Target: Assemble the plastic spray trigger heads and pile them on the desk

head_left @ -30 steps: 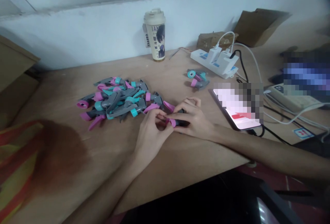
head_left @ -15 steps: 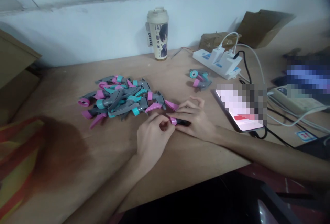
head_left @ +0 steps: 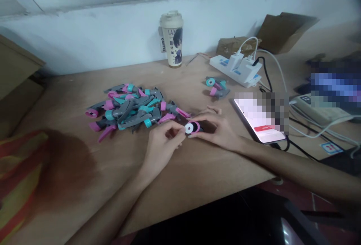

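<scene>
My left hand [head_left: 165, 143] pinches a small white ring-shaped washer [head_left: 189, 128] between thumb and fingertips. The washer is at the mouth of a pink collar [head_left: 197, 126], partly covering its dark opening. That collar belongs to a grey trigger spray head, which my right hand [head_left: 220, 130] grips from the right with thumb and fingers around it; its body is mostly hidden by the hand. Left of my hands lies a pile of trigger spray heads [head_left: 132, 106] in grey with pink or teal parts. Two or so more spray heads [head_left: 217, 88] lie apart, beyond my right hand.
A lidded coffee cup [head_left: 172, 40] stands by the wall. On the right are a white power strip [head_left: 235, 70] with plugs and cables, a phone [head_left: 258, 121] and cardboard [head_left: 284, 32]. A red and yellow bag [head_left: 21, 177] is at the left edge.
The spray head's collar has turned to face the camera, showing its opening. The white washer now shows in my left fingers at that opening. The pile has stayed put.
</scene>
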The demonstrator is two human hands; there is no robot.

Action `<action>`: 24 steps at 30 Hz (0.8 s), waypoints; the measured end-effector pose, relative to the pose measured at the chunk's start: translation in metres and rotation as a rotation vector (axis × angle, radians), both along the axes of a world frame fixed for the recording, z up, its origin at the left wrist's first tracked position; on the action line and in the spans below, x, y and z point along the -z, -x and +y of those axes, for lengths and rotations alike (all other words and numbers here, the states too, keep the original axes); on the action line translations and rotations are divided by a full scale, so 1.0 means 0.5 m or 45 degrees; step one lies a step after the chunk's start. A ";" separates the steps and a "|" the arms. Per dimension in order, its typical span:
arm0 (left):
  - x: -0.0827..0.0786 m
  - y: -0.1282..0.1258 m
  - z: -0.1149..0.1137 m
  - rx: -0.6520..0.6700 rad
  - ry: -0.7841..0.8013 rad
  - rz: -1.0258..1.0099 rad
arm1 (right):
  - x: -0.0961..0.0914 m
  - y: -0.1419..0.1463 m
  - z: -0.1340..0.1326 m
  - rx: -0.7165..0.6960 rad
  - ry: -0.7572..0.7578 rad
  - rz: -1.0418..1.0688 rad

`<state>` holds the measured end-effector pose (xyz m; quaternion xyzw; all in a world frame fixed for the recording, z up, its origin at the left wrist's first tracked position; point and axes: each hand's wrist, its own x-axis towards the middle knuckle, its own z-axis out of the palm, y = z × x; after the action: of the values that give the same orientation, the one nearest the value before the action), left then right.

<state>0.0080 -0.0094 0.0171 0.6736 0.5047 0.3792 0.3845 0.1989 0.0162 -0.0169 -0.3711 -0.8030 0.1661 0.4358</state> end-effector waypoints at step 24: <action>0.025 -0.009 -0.006 -0.106 -0.325 0.175 | -0.006 0.000 -0.002 0.046 -0.007 -0.087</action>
<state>0.0124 -0.0124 0.0046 0.7198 0.5050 0.4088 0.2443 0.1988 0.0153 -0.0141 -0.3898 -0.8110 0.1432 0.4120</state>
